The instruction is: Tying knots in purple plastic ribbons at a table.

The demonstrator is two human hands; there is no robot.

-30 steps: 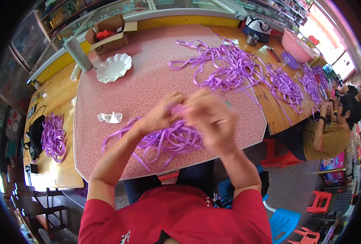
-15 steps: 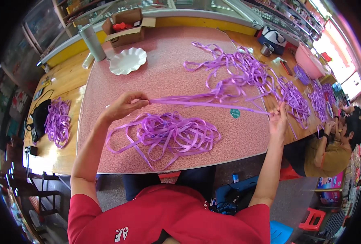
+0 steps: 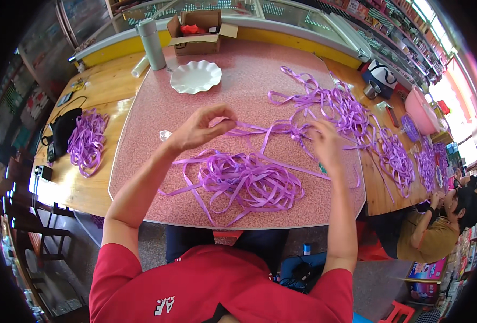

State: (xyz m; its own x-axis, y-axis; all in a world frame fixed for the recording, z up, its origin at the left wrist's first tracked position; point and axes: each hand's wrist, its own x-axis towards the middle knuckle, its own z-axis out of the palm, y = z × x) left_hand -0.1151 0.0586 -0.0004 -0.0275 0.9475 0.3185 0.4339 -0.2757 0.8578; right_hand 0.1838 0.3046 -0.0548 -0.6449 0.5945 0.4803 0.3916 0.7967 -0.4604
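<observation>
My left hand [image 3: 203,128] is closed in a pinch on the end of some purple ribbons [image 3: 254,129], which run slack to the right above the table. My right hand [image 3: 327,144] is beside the knotted part of these ribbons; motion smears its fingers, so its grip is unclear. Just nearer to me, a loose heap of purple ribbons [image 3: 244,180] lies on the pink speckled tabletop [image 3: 147,172]. Beyond my right hand, a longer tangle of purple ribbons [image 3: 346,110] spreads over the table's right edge.
At the back stand a grey-green bottle [image 3: 151,46], a white scalloped plate [image 3: 196,78] and an open cardboard box [image 3: 195,43]. Another ribbon bundle [image 3: 86,142] lies far left by a black bag [image 3: 65,132]. A pink basin [image 3: 420,110] and a seated person [image 3: 426,231] are at the right.
My right hand has moved left toward my left hand, and the stretched ribbons have gone slack. One ribbon strand now droops across the near heap. The whole view has shifted slightly.
</observation>
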